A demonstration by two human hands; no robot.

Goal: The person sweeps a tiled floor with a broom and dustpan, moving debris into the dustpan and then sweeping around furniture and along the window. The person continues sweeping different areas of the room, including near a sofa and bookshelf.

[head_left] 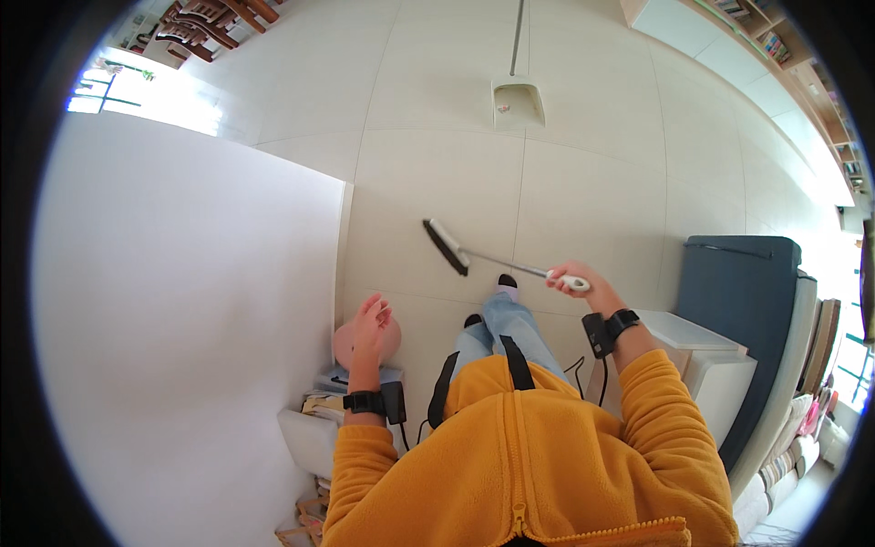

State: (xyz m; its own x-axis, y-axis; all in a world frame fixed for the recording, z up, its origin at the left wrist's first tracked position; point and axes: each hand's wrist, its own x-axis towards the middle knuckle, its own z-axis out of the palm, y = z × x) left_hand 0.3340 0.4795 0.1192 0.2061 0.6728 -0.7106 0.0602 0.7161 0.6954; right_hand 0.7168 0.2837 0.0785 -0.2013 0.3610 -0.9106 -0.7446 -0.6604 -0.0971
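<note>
My right hand (574,277) is closed around the white grip of a long-handled brush (492,259). The brush has a thin metal shaft, a white head and dark bristles, and its head is low over or on the floor ahead of my feet. Nothing shows in my left hand (372,317), whose fingers are loosely bent and apart, above a round pink container (354,344) by the white wall. Farther ahead, a white dustpan (530,117) with a long upright handle sits on the floor. Small reddish bits lie in it.
A white partition wall (200,273) runs along my left. On the right are a white cabinet (702,335) and a dark blue-grey panel (738,283). Wooden chairs (196,27) stand at the far left, and bookshelves (775,46) at the far right. Pale tiles (592,182) cover the floor.
</note>
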